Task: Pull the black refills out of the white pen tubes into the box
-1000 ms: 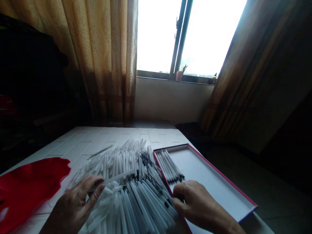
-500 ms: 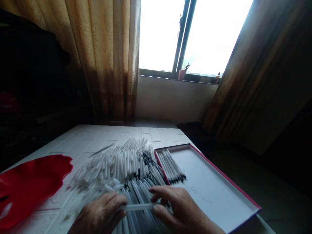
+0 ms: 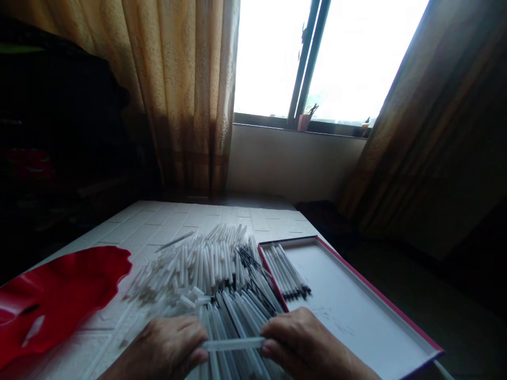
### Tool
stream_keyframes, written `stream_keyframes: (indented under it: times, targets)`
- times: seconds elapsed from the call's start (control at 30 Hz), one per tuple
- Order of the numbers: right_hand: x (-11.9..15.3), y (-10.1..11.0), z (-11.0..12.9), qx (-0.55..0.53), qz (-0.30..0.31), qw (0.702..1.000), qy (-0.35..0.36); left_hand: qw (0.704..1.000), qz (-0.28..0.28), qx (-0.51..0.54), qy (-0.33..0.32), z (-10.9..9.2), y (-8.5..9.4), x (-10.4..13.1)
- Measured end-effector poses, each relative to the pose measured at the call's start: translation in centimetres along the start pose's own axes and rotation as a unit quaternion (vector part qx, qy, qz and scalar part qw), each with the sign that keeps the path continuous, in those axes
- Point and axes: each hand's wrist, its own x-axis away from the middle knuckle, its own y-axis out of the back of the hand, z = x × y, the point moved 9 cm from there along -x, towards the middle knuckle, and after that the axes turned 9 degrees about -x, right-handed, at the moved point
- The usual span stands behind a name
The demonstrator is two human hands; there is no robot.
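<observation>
A translucent white tube (image 3: 233, 344) lies level between my hands. My left hand (image 3: 166, 343) is closed on its left end and my right hand (image 3: 303, 340) grips its right end. Under and beyond the hands spreads a large pile of similar whitish tubes (image 3: 206, 258), some with black parts. Thin black rods (image 3: 250, 257) lie at the pile's right side. A shallow white tray with a red edge (image 3: 356, 295) stands to the right, holding a row of tubes with dark ends (image 3: 285, 272) along its left side.
A red dish with a wavy rim (image 3: 67, 295) sits on the left of the white brick-patterned table (image 3: 158, 219). Behind the table are curtains (image 3: 186, 95) and a window. A pinkish cup with thin sticks (image 3: 303, 122) stands on the sill.
My right hand's fingers, earlier apart near the tube's right end, have closed on it. The view has shifted, so the scene sits slightly further right.
</observation>
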Motion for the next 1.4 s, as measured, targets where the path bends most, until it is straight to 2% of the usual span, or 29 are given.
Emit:
stream_keyframes:
  times: [0.1, 0.2, 0.23, 0.37, 0.53, 0.67, 0.8, 1.17, 1.3, 1.4]
  targets:
    - [0.7, 1.9, 0.0, 0.023, -0.035, 0.999, 0.028, 0.998, 0.026, 0.053, 0.028, 1.2, 0.6, 0.0]
    - [1.4, 5.2, -1.0, 0.007, -0.128, 0.992, -0.003, 0.991, -0.002, 0.074, 0.115, 4.3, 1.4, 0.4]
    - [1.5, 5.8, -1.3, 0.000, -0.152, 0.988, -0.011, 0.987, 0.003, 0.085, 0.140, 5.1, 1.1, 0.5]
    - [0.8, 4.4, -2.3, 0.033, -0.114, 0.990, -0.077, 0.986, -0.017, 0.109, 0.123, 5.4, 0.2, 0.4]
    - [0.3, 2.9, -3.3, 0.166, -0.122, 0.965, -0.162, 0.984, -0.063, 0.047, 0.161, 6.7, -0.4, 1.7]
    - [0.0, 1.5, -3.3, 0.230, -0.081, 0.951, -0.189, 0.982, -0.071, 0.002, 0.173, 7.7, -0.4, 2.5]
    - [-0.1, 0.7, -2.9, 0.237, -0.064, 0.952, -0.186, 0.980, -0.082, -0.050, 0.175, 8.0, 0.0, 2.6]
    - [0.7, 3.2, -4.0, 0.196, -0.148, 0.957, -0.157, 0.982, -0.069, -0.075, 0.158, 6.7, -0.1, 2.2]
    - [1.0, 4.4, -4.9, 0.167, -0.180, 0.955, -0.164, 0.972, -0.101, -0.093, 0.191, 7.8, 0.4, 2.7]
    - [2.0, 6.4, -6.5, 0.139, -0.231, 0.942, -0.201, 0.961, -0.133, -0.102, 0.219, 9.0, 0.9, 3.0]
